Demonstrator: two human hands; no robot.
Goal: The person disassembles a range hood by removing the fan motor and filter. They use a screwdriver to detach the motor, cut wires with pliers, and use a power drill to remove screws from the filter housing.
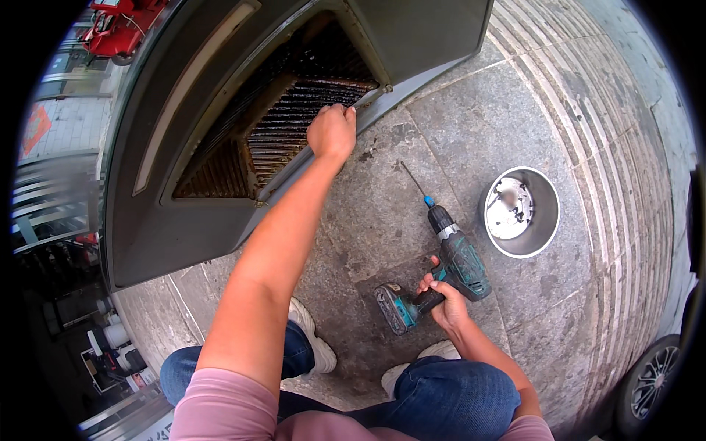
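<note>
A large grey range hood [434, 37] stands tilted on the paving, its greasy brown slatted filters [301, 110] facing me. My left hand [332, 134] is closed at the lower edge of the filter opening, beside a corner screw; whatever its fingers pinch is hidden. Low over the ground, my right hand [446, 298] wraps round the handle of a teal and black cordless drill [465, 264]. A long thin bit with a blue collar [429, 201] sticks out of its chuck, pointing away toward the hood and touching nothing I can make out.
A round steel pot [548, 213] with dark bits in its bottom stands right of the drill. Ribbed paving strips [588, 110] run along the right, with a car wheel [654, 386] at lower right. A red machine [121, 29] is at upper left. My shoes [316, 338] are below.
</note>
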